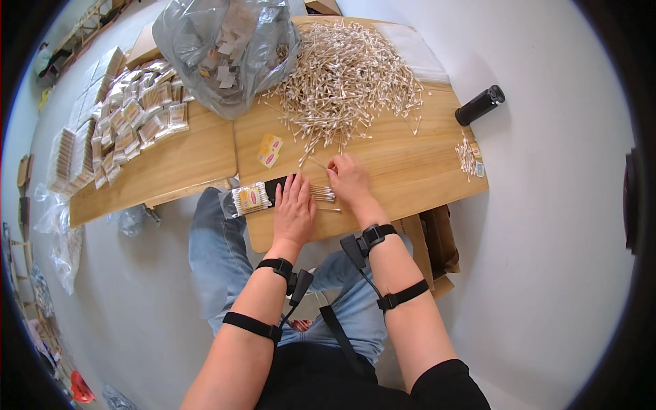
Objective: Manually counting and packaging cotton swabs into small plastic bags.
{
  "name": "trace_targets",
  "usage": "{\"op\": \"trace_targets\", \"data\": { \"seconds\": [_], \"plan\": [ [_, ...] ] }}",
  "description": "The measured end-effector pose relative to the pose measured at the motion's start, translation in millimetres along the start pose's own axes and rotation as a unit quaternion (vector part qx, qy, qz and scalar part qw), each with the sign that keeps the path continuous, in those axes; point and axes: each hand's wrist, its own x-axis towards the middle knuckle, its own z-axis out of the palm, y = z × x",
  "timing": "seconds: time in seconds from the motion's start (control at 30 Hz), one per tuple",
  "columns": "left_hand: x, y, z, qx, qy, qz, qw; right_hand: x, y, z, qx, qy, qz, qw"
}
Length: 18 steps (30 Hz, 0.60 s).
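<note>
My left hand [294,208] lies flat near the table's front edge, fingers stretched over a black flat piece [273,186] and a row of cotton swabs [322,193]. To its left is a clear packet of cotton swabs [251,197] with a yellow label card inside. My right hand [350,181] is closed in a pinch, with a single cotton swab [316,162] sticking out to the left from its fingertips. Beyond both hands spreads a large loose heap of cotton swabs [348,68]. Two yellow label cards [270,150] rest on the wood between packet and heap.
A grey plastic bag [205,82] holding paper scraps stands at the back left. Many filled swab packets [140,106] cover the left table. At the right edge are a black cylinder [480,105] and a small group of swabs [467,157]. A cardboard box [417,239] sits below.
</note>
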Motion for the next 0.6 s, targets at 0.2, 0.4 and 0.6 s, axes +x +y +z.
{"op": "trace_targets", "data": {
  "seconds": [0.2,0.4,0.6],
  "plan": [
    [-2.1,-5.7,-1.2,-0.031,0.009,0.004,0.999,-15.6,2.9,-2.9,0.029,-0.019,-0.031,0.999],
    [-0.1,-0.5,-2.2,-0.02,0.009,0.025,0.999,-35.5,1.8,-14.2,0.128,-0.016,0.015,0.992],
    [-2.4,1.0,-4.6,0.039,-0.05,0.044,0.997,-73.0,-9.3,-18.9,0.047,0.061,-0.068,0.995]
  ]
}}
